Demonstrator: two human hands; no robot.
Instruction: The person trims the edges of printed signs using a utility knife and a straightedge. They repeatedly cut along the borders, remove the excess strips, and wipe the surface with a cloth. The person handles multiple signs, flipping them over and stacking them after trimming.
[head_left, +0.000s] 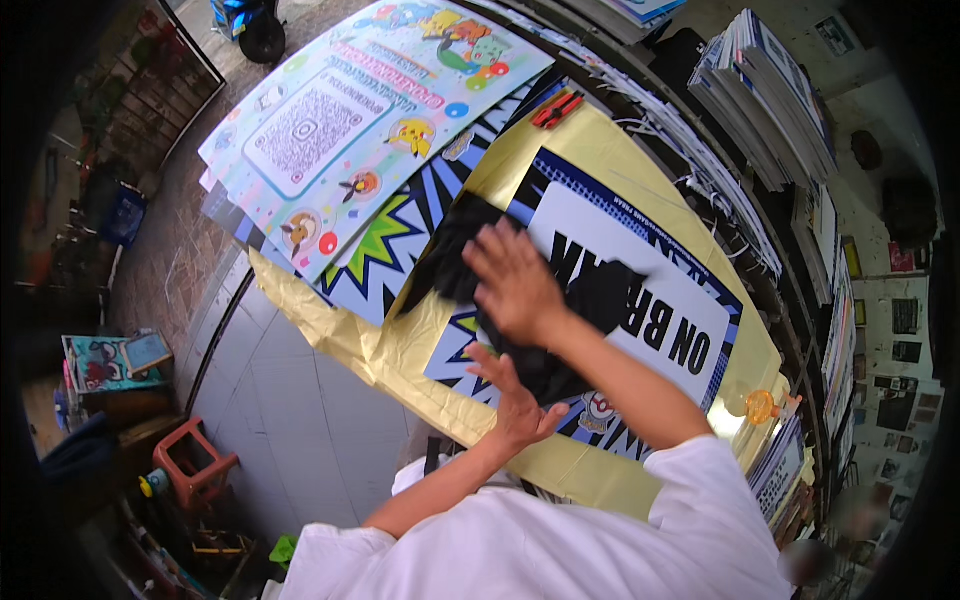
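Observation:
A printed board with large black lettering lies on yellowish wrapping paper in front of me. Over its left part is a bunched black cloth. My right hand lies palm down on the cloth with its fingers spread, slightly blurred. Nearer to me, my left hand is held with fingers apart at the cloth's near edge; nothing shows in it. A stack of printed boards, the top one pastel with cartoon figures and a printed code, rests at the upper left. Red and black cutters lie at the paper's far edge.
An orange spray nozzle stands at the right edge. Stacks of boards line the right side. A red plastic stool is on the floor at lower left. Crumpled paper hangs over the near edge. A parked vehicle's wheel shows beyond.

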